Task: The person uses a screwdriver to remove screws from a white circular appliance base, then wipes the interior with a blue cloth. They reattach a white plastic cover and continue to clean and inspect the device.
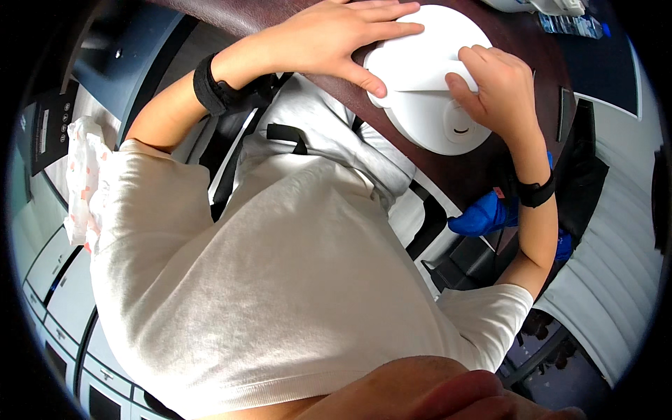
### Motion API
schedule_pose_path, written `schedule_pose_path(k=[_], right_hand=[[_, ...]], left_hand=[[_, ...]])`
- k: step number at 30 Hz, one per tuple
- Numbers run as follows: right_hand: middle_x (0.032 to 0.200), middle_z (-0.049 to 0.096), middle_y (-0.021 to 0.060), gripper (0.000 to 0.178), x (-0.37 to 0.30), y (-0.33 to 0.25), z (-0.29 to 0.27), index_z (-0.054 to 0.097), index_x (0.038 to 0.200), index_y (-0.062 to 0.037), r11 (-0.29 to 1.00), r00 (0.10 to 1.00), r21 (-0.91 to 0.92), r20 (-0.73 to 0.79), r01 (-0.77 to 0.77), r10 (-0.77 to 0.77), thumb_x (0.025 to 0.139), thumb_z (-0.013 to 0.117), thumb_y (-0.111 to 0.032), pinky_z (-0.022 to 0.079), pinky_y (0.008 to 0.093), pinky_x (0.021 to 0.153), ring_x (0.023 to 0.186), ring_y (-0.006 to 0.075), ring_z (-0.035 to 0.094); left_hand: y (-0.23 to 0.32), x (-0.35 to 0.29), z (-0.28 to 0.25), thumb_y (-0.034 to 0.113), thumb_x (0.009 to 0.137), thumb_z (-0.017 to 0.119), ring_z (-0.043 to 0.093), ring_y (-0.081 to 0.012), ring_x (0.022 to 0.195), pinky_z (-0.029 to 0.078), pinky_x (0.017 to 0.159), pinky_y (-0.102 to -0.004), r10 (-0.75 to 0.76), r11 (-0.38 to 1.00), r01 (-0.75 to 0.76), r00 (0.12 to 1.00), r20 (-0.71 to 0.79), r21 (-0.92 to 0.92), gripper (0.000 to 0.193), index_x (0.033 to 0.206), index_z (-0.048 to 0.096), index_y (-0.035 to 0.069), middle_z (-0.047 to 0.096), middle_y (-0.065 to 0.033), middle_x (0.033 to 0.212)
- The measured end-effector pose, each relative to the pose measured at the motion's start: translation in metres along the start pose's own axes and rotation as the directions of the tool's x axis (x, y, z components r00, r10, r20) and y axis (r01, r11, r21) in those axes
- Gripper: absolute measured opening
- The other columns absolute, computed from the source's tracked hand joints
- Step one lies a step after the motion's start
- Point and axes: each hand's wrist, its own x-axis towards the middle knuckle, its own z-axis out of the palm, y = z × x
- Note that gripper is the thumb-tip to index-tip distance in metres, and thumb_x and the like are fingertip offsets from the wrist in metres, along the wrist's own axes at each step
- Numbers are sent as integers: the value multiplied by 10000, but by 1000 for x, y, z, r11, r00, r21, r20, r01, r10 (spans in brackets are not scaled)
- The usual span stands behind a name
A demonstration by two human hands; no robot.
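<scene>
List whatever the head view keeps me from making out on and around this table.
All in the head view:
White round object: its inside is hidden by its own top.
Right hand: some fingertips are hidden by its own curled fingers.
White item, upper right: cut off by the top edge.
Blue fabric item: partly behind the right forearm.

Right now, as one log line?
left hand: spread on white round lidded device; right hand: curled at its seam; surface: brown table
</scene>
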Motion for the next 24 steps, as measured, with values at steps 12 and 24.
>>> schedule_pose_path(k=[12, 24], right_hand=[[663, 547, 76, 225, -5, 6, 12, 545, 767, -66, 999, 1000, 48, -16, 26, -25, 741, 660, -258, 454, 337, 537, 606, 244, 577], [848, 557, 85, 288, -25, 14, 19, 573, 899, -38, 988, 919, 155, -386, -16, 75, 824, 587, -315, 443, 335, 728, 826, 240, 548]], left_hand=[[2, 0, -5, 477, 764, 618, 315, -362, 1283, 223, 1032, -541, 4, 1000, -5, 998, 57, 20, 782, 1334, 338, 21, 301, -236, 1391], [23, 24, -4, 523, 701, 650, 189, -367, 1345, 125, 1074, -529, -121, 992, 117, 982, 147, 37, 807, 1309, 415, 48, 285, -198, 1417]])
